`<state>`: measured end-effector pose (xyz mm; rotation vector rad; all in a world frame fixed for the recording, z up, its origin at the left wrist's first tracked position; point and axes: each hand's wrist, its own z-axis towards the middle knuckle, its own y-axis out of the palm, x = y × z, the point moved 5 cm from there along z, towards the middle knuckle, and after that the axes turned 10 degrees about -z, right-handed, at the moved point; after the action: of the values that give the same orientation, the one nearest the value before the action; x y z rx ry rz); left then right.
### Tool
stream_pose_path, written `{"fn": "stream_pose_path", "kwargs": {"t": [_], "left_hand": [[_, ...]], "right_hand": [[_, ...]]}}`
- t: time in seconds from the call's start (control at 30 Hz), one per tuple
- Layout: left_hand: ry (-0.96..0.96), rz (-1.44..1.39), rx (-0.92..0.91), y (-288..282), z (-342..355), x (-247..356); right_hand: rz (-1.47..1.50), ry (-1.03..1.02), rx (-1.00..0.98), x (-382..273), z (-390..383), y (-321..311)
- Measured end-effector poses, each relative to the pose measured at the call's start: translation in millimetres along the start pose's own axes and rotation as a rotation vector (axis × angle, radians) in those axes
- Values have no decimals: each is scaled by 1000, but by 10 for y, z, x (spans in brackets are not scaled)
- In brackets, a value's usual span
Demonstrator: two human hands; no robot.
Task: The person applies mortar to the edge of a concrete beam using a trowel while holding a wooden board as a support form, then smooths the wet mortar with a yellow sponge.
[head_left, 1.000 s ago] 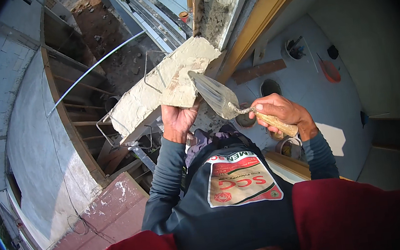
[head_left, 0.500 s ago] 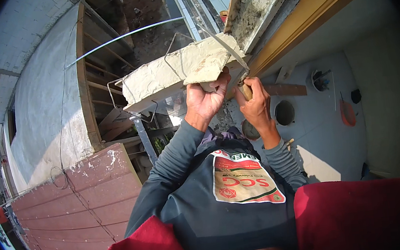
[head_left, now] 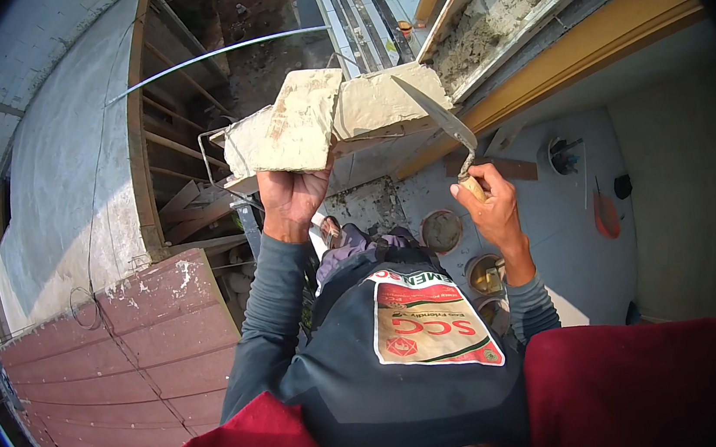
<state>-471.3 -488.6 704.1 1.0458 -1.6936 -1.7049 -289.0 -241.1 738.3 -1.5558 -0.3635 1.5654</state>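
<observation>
My left hand (head_left: 293, 201) is closed under the lower edge of a flat, cream-coloured slab (head_left: 299, 120), smeared with a pale coating and tilted upward; part of my fingers is hidden behind it. Behind the slab runs a pale, rough-coated beam-like ledge (head_left: 384, 101); whether the two touch I cannot tell. Off to the right, my right hand (head_left: 496, 207) is wrapped round the wooden handle of a pointed trowel (head_left: 441, 116). The trowel's metal blade points up and left, across the right end of the ledge.
Bent wire (head_left: 210, 159) sticks out by the ledge's left end. A mortar-strewn trough (head_left: 519, 10) lies at upper right above a yellow-brown beam (head_left: 576, 52). Below are a round tub (head_left: 443, 231), a bucket (head_left: 483, 274) and a tool bucket (head_left: 562, 154). A reddish sheet roof (head_left: 119, 353) lies left.
My left hand has moved left with the slab and turned its broad face into view. My right hand has drawn the trowel right and down, apart from the slab.
</observation>
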Motion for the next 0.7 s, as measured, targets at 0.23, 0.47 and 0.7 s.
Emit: {"fn": "stream_pose_path", "kwargs": {"t": [0.23, 0.47, 0.7], "left_hand": [[92, -27, 31, -175, -351, 387], [157, -18, -78, -127, -568, 700], [184, 34, 20, -202, -622, 744]], "right_hand": [[605, 397, -464, -333, 110, 239], [713, 549, -909, -350, -185, 590], [721, 468, -594, 91, -368, 215]]}}
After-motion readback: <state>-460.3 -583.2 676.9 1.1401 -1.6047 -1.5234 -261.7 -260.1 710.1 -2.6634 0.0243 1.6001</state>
